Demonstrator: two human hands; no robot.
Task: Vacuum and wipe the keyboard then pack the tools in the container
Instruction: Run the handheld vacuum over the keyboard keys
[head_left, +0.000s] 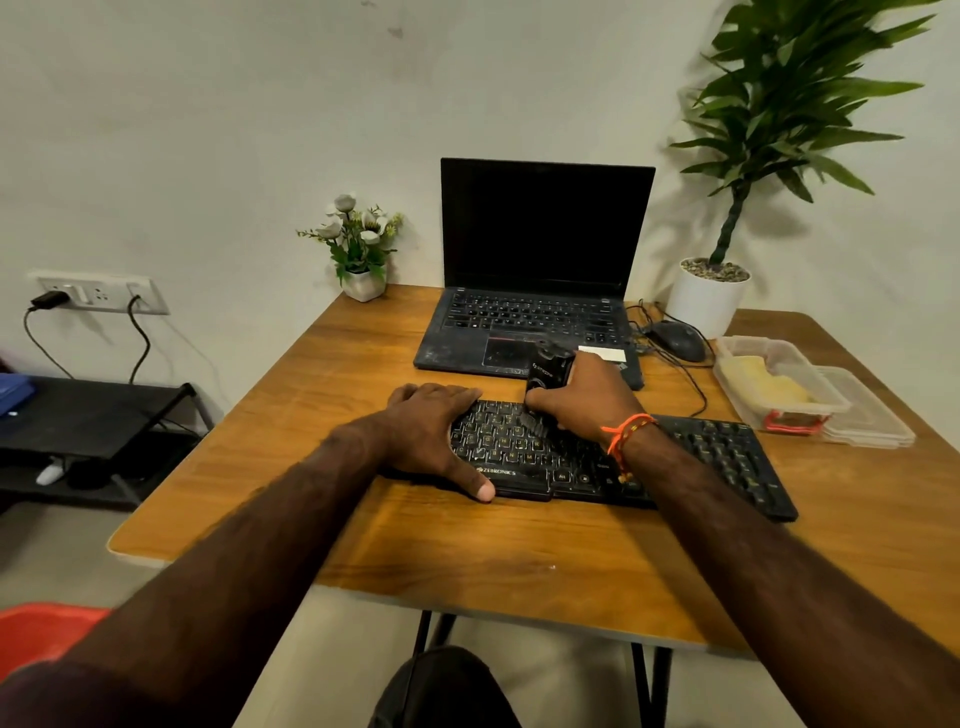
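Note:
A black keyboard (717, 457) lies across the middle of the wooden table (467, 551). My left hand (431, 431) rests flat over its left end, thumb hooked on the front edge. My right hand (587, 400) grips a small black handheld vacuum (548, 371), held upright with its brush nozzle (535, 423) pressed on the keys near the keyboard's centre. A clear plastic container (779, 384) with a yellow cloth (763, 379) inside stands at the right, its lid (872, 415) lying beside it.
An open black laptop (535, 291) sits behind the keyboard, with a wired mouse (680, 340) and cables to its right. A small flower pot (363, 249) and a large potted plant (711, 296) stand at the back. A black shelf (88, 415) is left of the table.

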